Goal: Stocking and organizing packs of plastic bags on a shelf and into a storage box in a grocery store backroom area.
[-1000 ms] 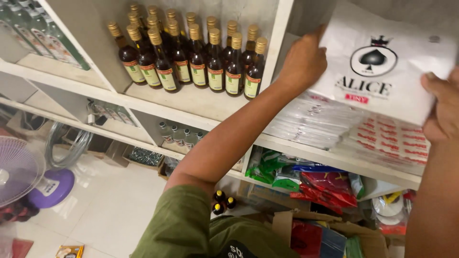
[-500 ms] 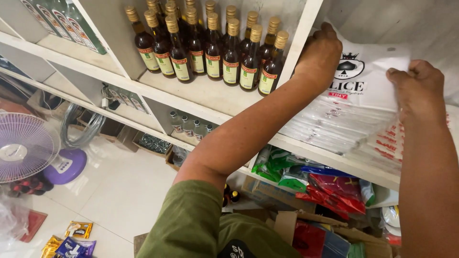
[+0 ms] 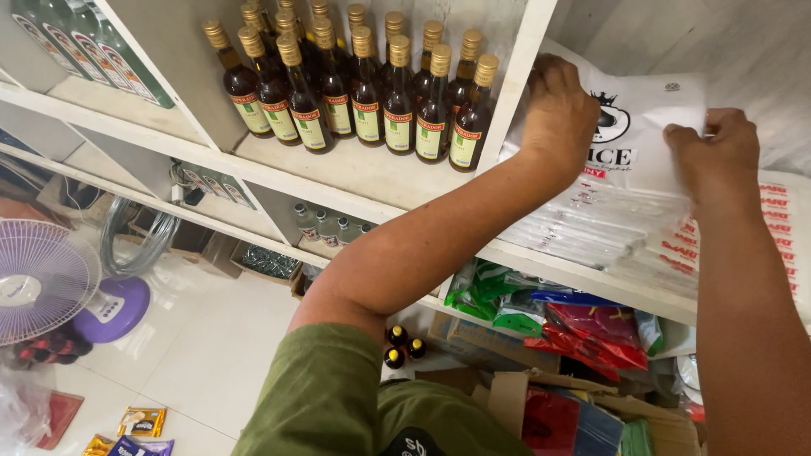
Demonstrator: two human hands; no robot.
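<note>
Both hands (image 3: 557, 110) (image 3: 714, 156) press white packet (image 3: 646, 127) onto shelf (image 3: 355, 173).

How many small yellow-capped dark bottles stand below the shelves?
3 small bottles, clustered under the left forearm: rear-left, rear-right, front. The arm may hide more.

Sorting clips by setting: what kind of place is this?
Probably a small shop or its stockroom: white shelves hold rows of identical brown bottles, stacked flat white packets and coloured snack bags.
</note>
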